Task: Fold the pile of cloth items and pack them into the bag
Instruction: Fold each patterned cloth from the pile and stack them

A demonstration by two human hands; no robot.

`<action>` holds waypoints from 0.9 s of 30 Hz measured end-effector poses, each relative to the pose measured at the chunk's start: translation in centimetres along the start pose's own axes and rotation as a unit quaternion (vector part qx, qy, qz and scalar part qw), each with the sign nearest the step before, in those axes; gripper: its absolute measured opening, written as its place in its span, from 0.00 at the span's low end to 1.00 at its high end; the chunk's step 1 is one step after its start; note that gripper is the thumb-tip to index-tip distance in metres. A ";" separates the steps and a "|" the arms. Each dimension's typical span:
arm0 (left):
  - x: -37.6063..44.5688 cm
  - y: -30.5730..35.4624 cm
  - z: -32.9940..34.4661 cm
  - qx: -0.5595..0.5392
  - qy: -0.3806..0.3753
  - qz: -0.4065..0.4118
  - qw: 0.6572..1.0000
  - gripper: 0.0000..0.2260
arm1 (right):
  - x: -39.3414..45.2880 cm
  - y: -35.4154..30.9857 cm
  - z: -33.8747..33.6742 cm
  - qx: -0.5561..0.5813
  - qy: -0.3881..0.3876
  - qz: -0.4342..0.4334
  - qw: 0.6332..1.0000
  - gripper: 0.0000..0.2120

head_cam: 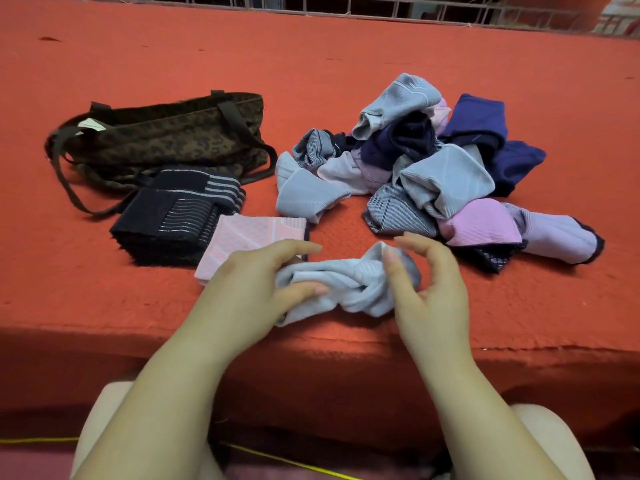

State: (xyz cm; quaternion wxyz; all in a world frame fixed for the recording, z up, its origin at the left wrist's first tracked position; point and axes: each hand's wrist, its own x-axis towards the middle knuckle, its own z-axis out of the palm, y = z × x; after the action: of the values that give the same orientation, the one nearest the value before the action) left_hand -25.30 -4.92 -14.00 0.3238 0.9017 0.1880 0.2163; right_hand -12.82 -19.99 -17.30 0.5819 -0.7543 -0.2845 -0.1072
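Note:
A crumpled light blue cloth lies near the front edge of the red surface. My left hand grips its left end between thumb and fingers. My right hand pinches its raised right end with thumb and forefinger. Behind it sits a pile of unfolded cloth items in light blue, pink, lilac, grey and navy. A folded pink cloth lies left of my hands, partly under my left hand. Next to it is a stack of folded dark striped cloths. The leopard-print bag lies on its side at the back left.
The red cloth-covered surface stretches far back to a white metal railing. Its front edge drops off just below my hands. The bag's dark straps trail toward the folded stack. A yellow cord runs across the floor near my knees.

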 end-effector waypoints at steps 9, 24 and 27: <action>0.1 1.6 1.9 -0.307 0.001 -0.152 0.939 0.04 | -1.1 -0.7 -0.9 -0.011 -0.066 -0.047 0.997 0.10; -1.1 2.1 2.5 0.026 0.054 0.110 0.992 0.25 | -0.9 0.8 0.4 0.012 -0.064 0.124 0.990 0.06; -1.1 1.9 3.3 0.017 0.039 0.095 0.995 0.33 | -0.6 0.3 0.0 0.043 -0.049 0.128 0.990 0.05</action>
State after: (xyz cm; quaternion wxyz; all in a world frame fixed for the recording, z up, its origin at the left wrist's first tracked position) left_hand -24.18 -8.53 -15.31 0.2785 0.9120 0.1175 0.2775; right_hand -13.15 -20.20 -17.82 0.6078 -0.7634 -0.2178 0.0177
